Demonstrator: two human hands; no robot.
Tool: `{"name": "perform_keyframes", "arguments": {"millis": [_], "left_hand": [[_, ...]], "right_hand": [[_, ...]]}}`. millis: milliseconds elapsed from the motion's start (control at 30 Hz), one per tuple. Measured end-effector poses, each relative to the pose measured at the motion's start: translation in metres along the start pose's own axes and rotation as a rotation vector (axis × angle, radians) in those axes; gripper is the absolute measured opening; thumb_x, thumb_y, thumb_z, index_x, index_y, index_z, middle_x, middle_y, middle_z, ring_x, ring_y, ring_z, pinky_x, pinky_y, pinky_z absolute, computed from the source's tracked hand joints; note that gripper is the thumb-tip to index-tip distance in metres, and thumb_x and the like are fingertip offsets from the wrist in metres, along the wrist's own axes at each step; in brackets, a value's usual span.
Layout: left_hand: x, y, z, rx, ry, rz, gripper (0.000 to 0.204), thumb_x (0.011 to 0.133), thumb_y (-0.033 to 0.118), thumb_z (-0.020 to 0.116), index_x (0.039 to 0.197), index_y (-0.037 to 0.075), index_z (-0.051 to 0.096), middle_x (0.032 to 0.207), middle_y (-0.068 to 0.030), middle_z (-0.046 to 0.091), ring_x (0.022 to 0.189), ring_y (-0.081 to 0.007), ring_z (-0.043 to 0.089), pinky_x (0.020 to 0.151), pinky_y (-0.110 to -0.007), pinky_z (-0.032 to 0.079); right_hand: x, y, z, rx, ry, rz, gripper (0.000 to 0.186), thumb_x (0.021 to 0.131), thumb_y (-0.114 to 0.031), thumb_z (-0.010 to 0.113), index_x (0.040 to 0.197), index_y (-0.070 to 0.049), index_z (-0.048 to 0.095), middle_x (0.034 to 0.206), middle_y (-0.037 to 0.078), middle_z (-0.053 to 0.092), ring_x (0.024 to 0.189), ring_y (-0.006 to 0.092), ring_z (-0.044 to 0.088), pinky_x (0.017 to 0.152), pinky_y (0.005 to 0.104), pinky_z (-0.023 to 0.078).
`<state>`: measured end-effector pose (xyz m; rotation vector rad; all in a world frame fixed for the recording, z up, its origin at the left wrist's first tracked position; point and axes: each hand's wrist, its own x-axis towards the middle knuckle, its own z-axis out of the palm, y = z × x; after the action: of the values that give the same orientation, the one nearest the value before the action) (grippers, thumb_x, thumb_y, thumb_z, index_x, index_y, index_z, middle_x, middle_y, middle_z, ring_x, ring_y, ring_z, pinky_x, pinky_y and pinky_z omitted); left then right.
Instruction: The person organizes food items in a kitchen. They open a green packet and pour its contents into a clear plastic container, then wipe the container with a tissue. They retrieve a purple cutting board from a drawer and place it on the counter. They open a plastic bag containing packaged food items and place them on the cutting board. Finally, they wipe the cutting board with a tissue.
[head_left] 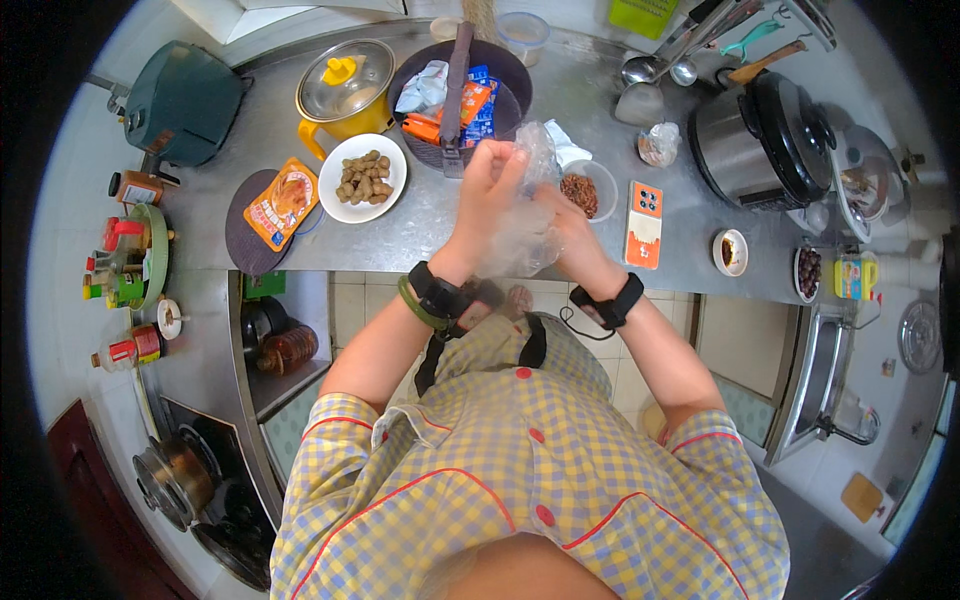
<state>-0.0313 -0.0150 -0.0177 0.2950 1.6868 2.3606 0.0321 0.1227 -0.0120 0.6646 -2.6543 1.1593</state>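
Observation:
Both hands are raised over the counter's front edge, with thin, crinkled clear plastic (518,238) between them. It looks like a bag or a disposable glove; I cannot tell which. My left hand (488,190) pinches it with bent fingers near the top. My right hand (572,228) is closed on its other side, the fingertips partly covered by the plastic. Just beyond my right hand is a clear bowl of reddish-brown crumbly food (582,194). Left of my hands, a white plate (395,205) carries a heap of small brownish-green pieces.
Behind my hands stands a dark basket (518,90) of snack packets. A yellow pot (346,120) with a glass lid is left of it. Rightward lie an orange-and-white phone (644,226), a small sauce dish (730,252) and a pressure cooker (760,140). An orange pouch (282,203) lies at left.

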Motion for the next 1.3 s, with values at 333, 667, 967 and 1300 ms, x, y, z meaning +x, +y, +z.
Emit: {"name": "perform_keyframes", "arguments": {"millis": [333,667,967,1300], "left_hand": [[-0.012,-0.004,0.006,0.530,0.153,0.291,0.018,0.084,0.017,0.059,0.085,0.001,0.052,0.090,-0.0128,0.055,0.088,-0.0254,0.052,0.081,-0.035,0.040],[-0.014,0.014,0.015,0.335,0.046,0.221,0.015,0.087,0.015,0.056,0.093,0.001,0.054,0.092,-0.0120,0.058,0.091,-0.0208,0.057,0.076,-0.029,0.044],[-0.006,0.021,-0.026,0.239,0.193,0.162,0.018,0.094,0.014,0.047,0.107,0.003,0.052,0.103,-0.0051,0.058,0.097,-0.0103,0.054,0.083,-0.024,0.043],[0.001,0.004,-0.009,-0.460,-0.090,-0.219,0.030,0.099,0.027,0.034,0.120,0.008,0.042,0.115,-0.0052,0.052,0.107,-0.0170,0.052,0.089,-0.037,0.045]], "right_hand": [[0.032,-0.012,-0.002,-0.148,-0.077,0.077,0.030,0.069,-0.014,0.063,0.095,-0.002,0.057,0.089,0.018,0.062,0.088,0.0345,0.058,0.073,0.0425,0.046],[0.022,0.043,0.031,-0.189,-0.108,0.168,0.030,0.079,-0.017,0.055,0.104,-0.001,0.054,0.086,0.017,0.064,0.082,0.0311,0.062,0.067,0.0393,0.049],[0.028,0.025,-0.001,0.589,0.240,0.446,0.048,0.092,-0.027,0.050,0.133,-0.004,0.041,0.123,0.008,0.051,0.110,0.0148,0.048,0.093,0.0285,0.039],[0.050,-0.004,-0.002,0.576,0.220,0.436,0.034,0.093,-0.025,0.048,0.120,-0.004,0.050,0.110,0.005,0.054,0.096,0.0131,0.051,0.082,0.0272,0.043]]}}
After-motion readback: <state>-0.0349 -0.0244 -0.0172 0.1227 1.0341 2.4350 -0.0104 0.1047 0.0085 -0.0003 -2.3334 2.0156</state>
